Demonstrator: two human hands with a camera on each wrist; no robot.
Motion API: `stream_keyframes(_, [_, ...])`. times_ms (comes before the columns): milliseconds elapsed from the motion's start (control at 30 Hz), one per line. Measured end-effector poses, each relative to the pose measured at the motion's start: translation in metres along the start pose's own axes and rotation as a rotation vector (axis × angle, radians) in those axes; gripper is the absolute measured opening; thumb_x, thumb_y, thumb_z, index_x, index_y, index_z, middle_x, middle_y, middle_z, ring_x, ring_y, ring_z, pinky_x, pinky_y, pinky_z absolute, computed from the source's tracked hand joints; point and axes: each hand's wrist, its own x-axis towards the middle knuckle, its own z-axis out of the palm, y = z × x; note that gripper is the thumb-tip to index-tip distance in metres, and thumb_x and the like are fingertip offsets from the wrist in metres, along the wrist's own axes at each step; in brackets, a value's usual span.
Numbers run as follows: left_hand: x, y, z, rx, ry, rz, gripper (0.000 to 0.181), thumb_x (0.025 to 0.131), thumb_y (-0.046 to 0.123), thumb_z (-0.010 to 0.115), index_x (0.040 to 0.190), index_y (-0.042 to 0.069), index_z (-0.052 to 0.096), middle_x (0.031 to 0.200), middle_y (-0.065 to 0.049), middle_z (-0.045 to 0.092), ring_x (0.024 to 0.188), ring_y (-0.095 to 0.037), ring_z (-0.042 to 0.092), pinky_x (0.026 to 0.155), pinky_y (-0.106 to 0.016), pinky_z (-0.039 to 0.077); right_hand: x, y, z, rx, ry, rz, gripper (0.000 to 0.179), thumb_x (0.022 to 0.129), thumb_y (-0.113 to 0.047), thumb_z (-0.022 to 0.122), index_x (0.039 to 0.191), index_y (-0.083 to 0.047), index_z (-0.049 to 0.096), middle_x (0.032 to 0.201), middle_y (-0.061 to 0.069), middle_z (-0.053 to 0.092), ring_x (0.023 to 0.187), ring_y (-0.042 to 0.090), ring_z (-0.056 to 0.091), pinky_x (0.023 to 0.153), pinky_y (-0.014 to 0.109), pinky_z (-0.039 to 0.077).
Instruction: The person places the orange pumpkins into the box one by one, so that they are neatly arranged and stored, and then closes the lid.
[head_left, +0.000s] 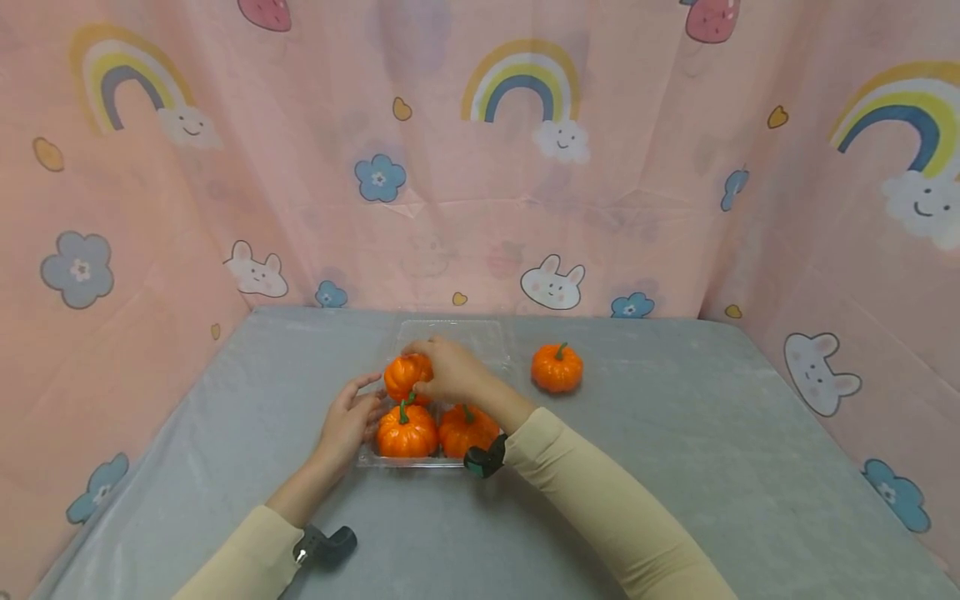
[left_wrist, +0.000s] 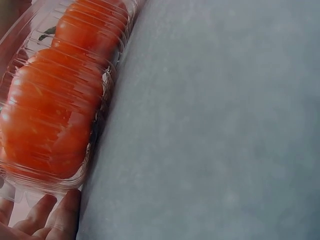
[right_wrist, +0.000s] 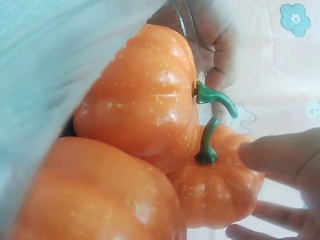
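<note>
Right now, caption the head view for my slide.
Right hand grips an orange pumpkin at a clear plastic clamshell holding two others, left hand beside it; a fourth pumpkin sits apart.

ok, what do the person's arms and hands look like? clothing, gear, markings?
Left sleeve and right sleeve: long, plain, pale cream, some creases. Left wrist device: black, curved, small silvery bit. Right wrist device: black with a dark green patch. Left hand and right hand: no gloves. No cables visible.
</note>
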Motion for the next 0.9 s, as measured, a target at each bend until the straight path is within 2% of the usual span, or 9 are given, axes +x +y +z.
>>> stream_keyframes(133, [0.000,0.000,0.001,0.010,0.003,0.001,0.042,0.097,0.011,0.043,0.140,0.011,0.043,0.138,-0.022,0.053,0.092,-0.007,0.064,0.062,-0.017,0.046,-0.003,0.003,0.001,0.036,0.034,-0.005,0.047,0.085,-0.023,0.072,0.130,-0.021,0.059,0.125,0.007,0.058,0.104,0.022,0.057,0.088,0.038,0.052])
stream_keyframes(367, [0.000,0.000,0.001,0.005,0.004,0.003,0.043,0.097,0.011,0.042,0.140,0.011,0.043,0.137,-0.023,0.052,0.100,-0.014,0.064,0.062,-0.017,0.046,-0.012,0.008,-0.006,0.113,0.096,-0.030,0.048,0.084,-0.030,0.070,0.128,-0.016,0.060,0.132,0.004,0.060,0.124,0.027,0.054,0.100,0.045,0.046])
stream_keyframes(567, [0.000,0.000,0.001,0.023,0.003,-0.002,0.042,0.098,0.012,0.042,0.140,0.013,0.043,0.139,-0.021,0.052,0.106,-0.021,0.064,0.062,-0.018,0.046,-0.023,0.017,-0.012,0.097,0.144,-0.030,0.049,0.084,-0.035,0.066,0.129,-0.017,0.059,0.135,0.001,0.059,0.126,0.024,0.053,0.104,0.043,0.043])
stream_keyframes(900, [0.000,-0.001,0.001,0.035,0.004,0.000,0.042,0.098,0.013,0.042,0.140,0.013,0.043,0.139,-0.021,0.052,0.108,-0.023,0.063,0.064,-0.018,0.048,-0.042,0.040,-0.030,0.150,0.234,0.047,0.050,0.084,-0.039,0.068,0.128,-0.019,0.060,0.138,0.003,0.056,0.128,0.026,0.050,0.105,0.048,0.042])
